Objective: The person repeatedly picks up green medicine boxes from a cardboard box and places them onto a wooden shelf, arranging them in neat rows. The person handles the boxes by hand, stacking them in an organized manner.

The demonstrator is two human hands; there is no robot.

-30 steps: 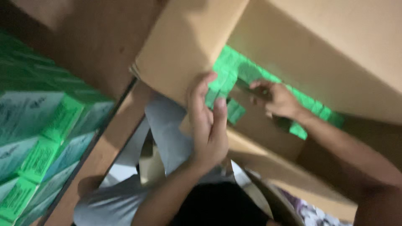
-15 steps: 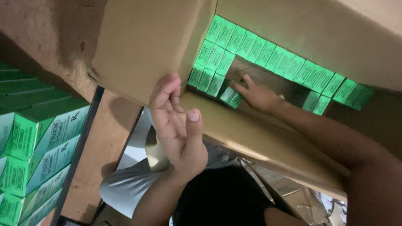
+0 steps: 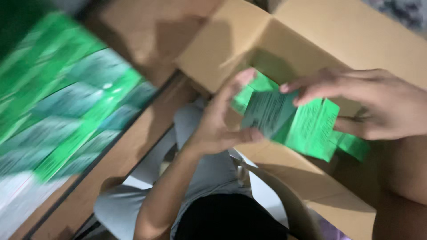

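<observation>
Dim room, brown floor. An open cardboard box fills the upper right of the view; its flaps are spread, one flap edge jutting toward upper centre, the near wall running down to the lower right. Stacked green cartons crowd the left side, heavily blurred, bounded by a dark straight edge running diagonally. Between that edge and the box lies a narrow strip, largely taken up by the person's lap in grey cloth. Free room for the hands is mainly above the box mouth.

Green carton: small, rectangular, bright green with a paler grey-green printed panel; print too blurred to make out. It is held tilted over the near rim of the box, above the opening. More green packs show inside the box just behind and right of it.

Left hand: fingers curled, thumb touching the carton's lower left edge, gripping it from the left. Right hand: fingers extended over the carton's top edge, fingertips on it, pinching from above. Both hands are on the same carton.
</observation>
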